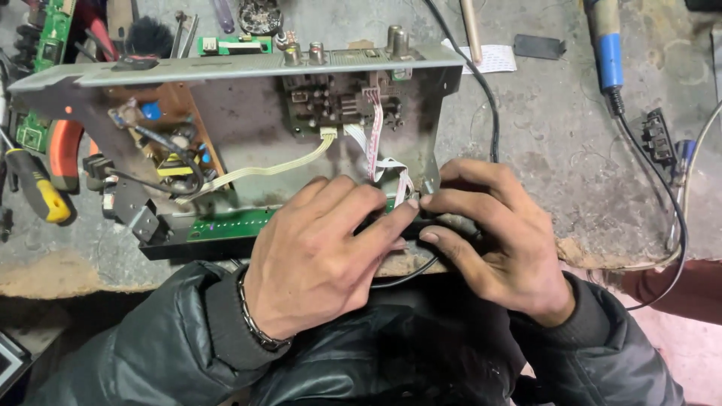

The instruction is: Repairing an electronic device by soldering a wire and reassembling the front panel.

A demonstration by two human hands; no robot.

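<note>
An opened electronics box (248, 135), with its lid off, lies on the worn grey workbench (571, 150), its near edge close to the person. Both hands meet at the near right corner of it. The left hand (320, 252) rests over the green front circuit strip (233, 224), with fingers curled and the fingertips pressing at the corner. The right hand (489, 237) is bent around the same corner, pinching something small there; what exactly it grips I cannot tell. A thin flat ribbon cable (374, 135) comes down from the far circuit board (338, 105) to this place. I judge the metal case is stiff and rather light, good to hold by its edges, but the ribbon and the boards are fragile and should be taken only gently. A yellow-handled screwdriver (37, 192) lies at the far left.
</note>
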